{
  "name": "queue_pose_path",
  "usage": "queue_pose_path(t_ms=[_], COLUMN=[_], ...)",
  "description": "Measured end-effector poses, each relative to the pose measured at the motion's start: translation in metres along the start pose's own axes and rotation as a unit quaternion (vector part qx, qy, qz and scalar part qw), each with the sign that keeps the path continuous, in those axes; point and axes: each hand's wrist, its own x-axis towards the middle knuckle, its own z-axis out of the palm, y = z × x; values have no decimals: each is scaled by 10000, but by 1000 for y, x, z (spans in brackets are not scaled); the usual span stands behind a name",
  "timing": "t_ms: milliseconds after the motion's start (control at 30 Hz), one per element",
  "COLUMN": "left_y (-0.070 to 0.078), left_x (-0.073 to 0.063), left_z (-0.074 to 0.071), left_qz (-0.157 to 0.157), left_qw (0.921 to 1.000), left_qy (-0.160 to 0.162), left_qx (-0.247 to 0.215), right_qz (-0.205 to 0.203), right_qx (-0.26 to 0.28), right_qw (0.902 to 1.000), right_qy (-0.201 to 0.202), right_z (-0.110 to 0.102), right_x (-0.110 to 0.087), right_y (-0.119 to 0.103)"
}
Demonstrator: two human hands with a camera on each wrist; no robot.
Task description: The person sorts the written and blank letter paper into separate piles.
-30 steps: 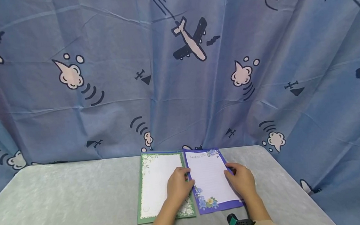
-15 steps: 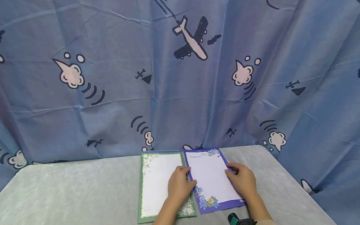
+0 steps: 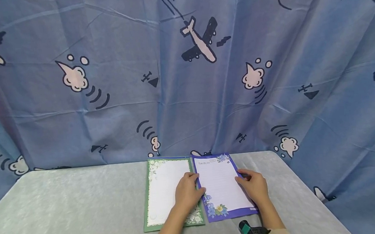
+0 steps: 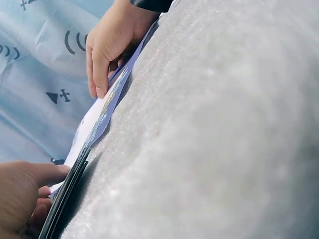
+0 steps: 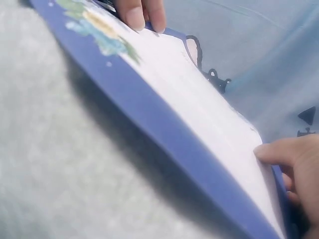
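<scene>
A lined sheet of stationery paper (image 3: 223,187) with a purple border and blue flowers lies at the middle right of the table, slightly turned. My left hand (image 3: 186,193) holds its left edge, thumb on the paper's face. On the opposite edge, my right hand (image 3: 256,188) pinches the sheet between thumb and fingers. In the right wrist view the purple lower border (image 5: 164,134) rises a little off the table and casts a shadow. A green-bordered stack of floral paper (image 3: 161,195) lies to the left, partly covered by my left hand and forearm.
A pale cloth covers the table (image 3: 66,205). Behind its back edge hangs a blue curtain (image 3: 116,82) printed with planes and clouds. A black strap with a green patch (image 3: 254,231) is at my right wrist.
My right hand has shifted slightly right, and the purple sheet's lower right corner has moved outward with it. My left hand stays nearly in place.
</scene>
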Motion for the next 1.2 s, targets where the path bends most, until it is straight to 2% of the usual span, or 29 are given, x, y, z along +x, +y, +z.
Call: queue_pose_path(t_ms=[233, 367, 567, 733, 833, 1000, 1100, 1200], left_y=[0, 1, 7, 20, 27, 30, 23, 11], left_x=[1, 1, 2, 3, 4, 2, -2, -6], left_z=[2, 1, -12, -30, -43, -70, -88, -104], left_qz=[-69, -122, -134, 66, 163, 101, 43, -16], left_qw=[9999, 9996, 9968, 9977, 9977, 9975, 9986, 9997], left_qy=[37, 85, 21, -59, -178, -331, -362, -225], left_qx=[-90, -238, -784, -678, -631, -615, -383, -73], right_qz=[69, -61, -263, -249, -347, -766, -961, -1211], right_qx=[133, -58, -792, -1398, -1350, -1017, -886, -715], right_qw=[9999, 9999, 9942, 9819, 9800, 9831, 9851, 9862], right_qy=[-16, -66, -676, -1251, -1420, -1317, -1116, -879], right_z=[-1, -4, -20, -44, -54, -57, -53, -46], right_x=[0, 1, -2, -4, -5, -10, -13, -15], right_y=[1, -2, -18, -42, -58, -77, -86, -92])
